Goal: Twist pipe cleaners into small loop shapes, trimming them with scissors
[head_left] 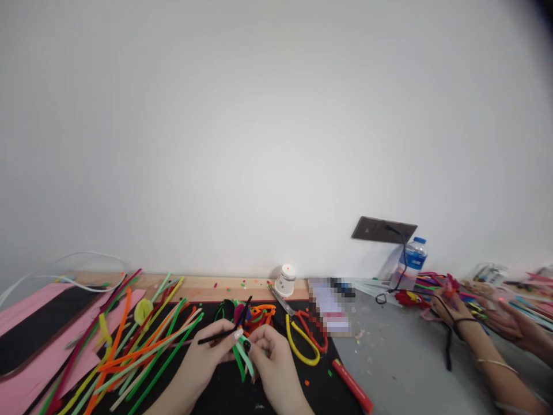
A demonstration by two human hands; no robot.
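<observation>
Both my hands meet at the front of the black mat. My left hand is closed in a pinch on a black pipe cleaner that sticks out on both sides of the fingers. Closed as well, my right hand pinches a small bunch of green pipe cleaners just beside it. A small round black piece shows between the hands. Where the green and black stems join is hidden by my fingers. Just behind lie orange twisted pipe cleaners.
Loose coloured pipe cleaners spread at left over pink sheets. Scissors, a red-handled tool and an upturned paper cup are to the right. Beyond stand a water bottle and another person's hands, at work with pipe cleaners.
</observation>
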